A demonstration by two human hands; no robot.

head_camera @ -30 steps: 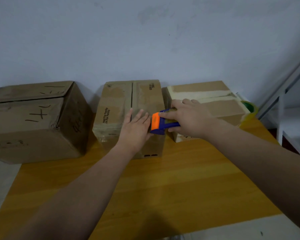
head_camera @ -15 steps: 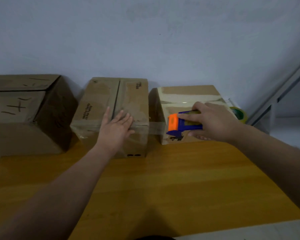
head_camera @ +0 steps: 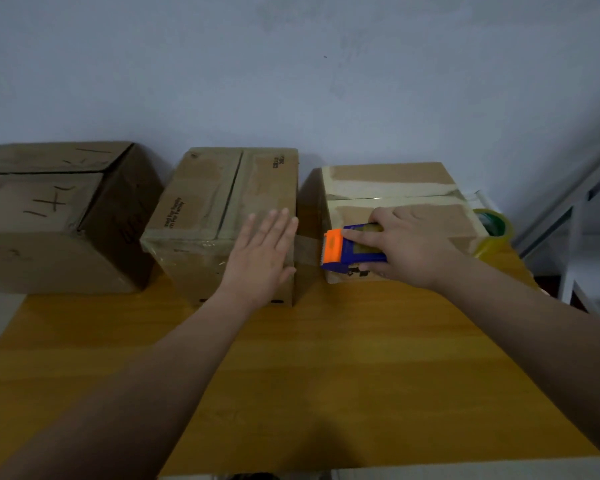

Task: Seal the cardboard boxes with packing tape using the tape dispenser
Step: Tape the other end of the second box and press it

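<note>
Left hand (head_camera: 262, 251) is lying flat, fingers straight, pressing the middle box (head_camera: 215, 202) on its near right edge at frame centre. Right hand (head_camera: 409, 244) is curling around the tape dispenser (head_camera: 340, 252), just right of centre before the right box (head_camera: 395, 181), with a tape strip (head_camera: 307, 251) spanning to the middle box.

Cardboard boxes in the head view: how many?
3, in a row along the wall: the left box with pen marks, the middle box under the left hand, the right box behind the tape dispenser. The frame edge cuts the left box; more may lie beyond it.
</note>
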